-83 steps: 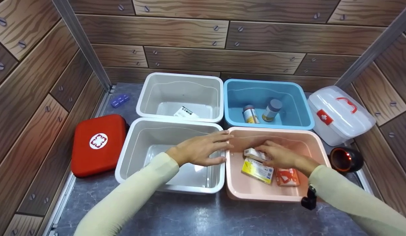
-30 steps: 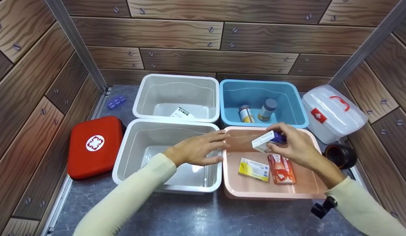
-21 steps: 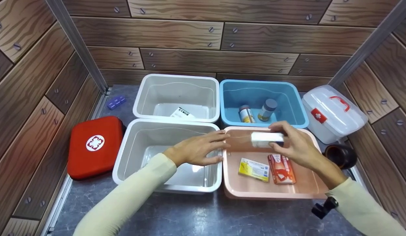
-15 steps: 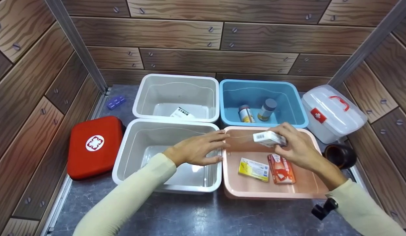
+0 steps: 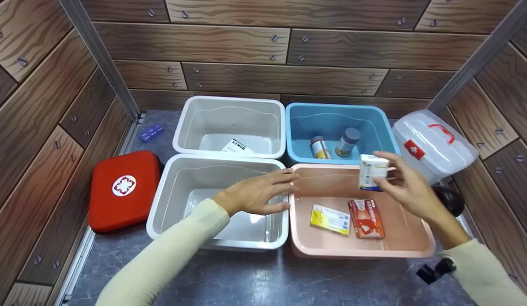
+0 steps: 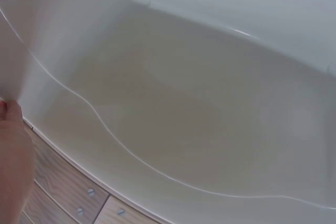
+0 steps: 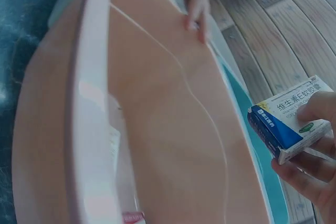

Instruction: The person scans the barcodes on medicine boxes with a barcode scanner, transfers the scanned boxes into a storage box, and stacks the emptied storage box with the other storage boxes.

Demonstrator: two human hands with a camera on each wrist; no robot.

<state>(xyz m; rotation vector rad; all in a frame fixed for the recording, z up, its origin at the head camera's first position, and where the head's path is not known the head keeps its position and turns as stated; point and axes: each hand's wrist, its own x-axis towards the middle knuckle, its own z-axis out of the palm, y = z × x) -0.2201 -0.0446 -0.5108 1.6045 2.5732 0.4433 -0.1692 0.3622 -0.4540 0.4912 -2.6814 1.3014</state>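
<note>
Four tubs stand two by two: a front gray tub (image 5: 216, 243) and back gray tub (image 5: 236, 100) at left, a pink tub (image 5: 361, 253) in front and a blue tub (image 5: 335, 106) behind it at right. A red case (image 5: 112, 208) lies left of them; a clear case (image 5: 440, 144) stands at right.

The left hand (image 5: 259, 193), its arm reaching in from the lower left, lies palm down across the front gray tub. Its fingers are straight and slightly spread, fingertips at the rims where gray and pink meet.

The right hand (image 5: 412, 191), its arm slanting up from the lower right, pinches a white box (image 5: 372, 172), thumb on the printed face, fingers behind. The box is above the pink tub's far side, its long axis nearly upright, blue end down and free.

Inside the pink tub, a red box (image 5: 366, 219) and a yellow box (image 5: 330, 219) lie flat, side by side.
</note>
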